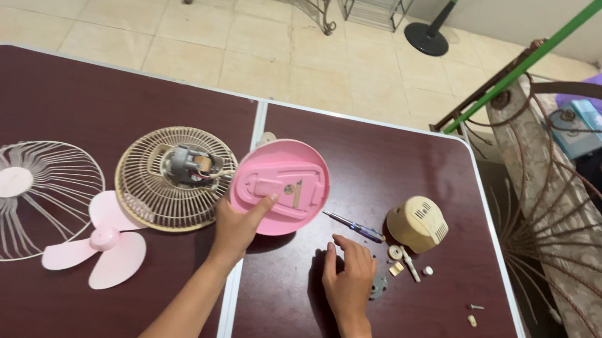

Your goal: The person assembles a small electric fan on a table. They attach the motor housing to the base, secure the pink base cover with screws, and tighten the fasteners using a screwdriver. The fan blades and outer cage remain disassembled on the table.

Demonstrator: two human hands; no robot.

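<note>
Fan parts laid out on dark table

Front grille (pixel 11 196) lay at far left, pink blade (pixel 100 240) beside it, rear grille with motor (pixel 176 174) next. Left hand (pixel 234 225) gripped the tilted pink base (pixel 280 185), thumb on its face, at centre frame. Right hand (pixel 349 273) rested flat, fingers spread over a small grey part (pixel 378 285). Screwdriver (pixel 355 226) and cream motor cover (pixel 417 223) lay right of centre.

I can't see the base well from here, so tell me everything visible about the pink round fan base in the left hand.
The pink fan base is a round, glossy plastic disc, tilted up on edge with its underside facing the camera. That underside shows a raised, rounded-rectangle panel with a small screw near its middle. The left hand grips its lower left rim, thumb pressed on the face. Its lower edge sits just above the dark red table, beside the rear grille with the motor.
</note>
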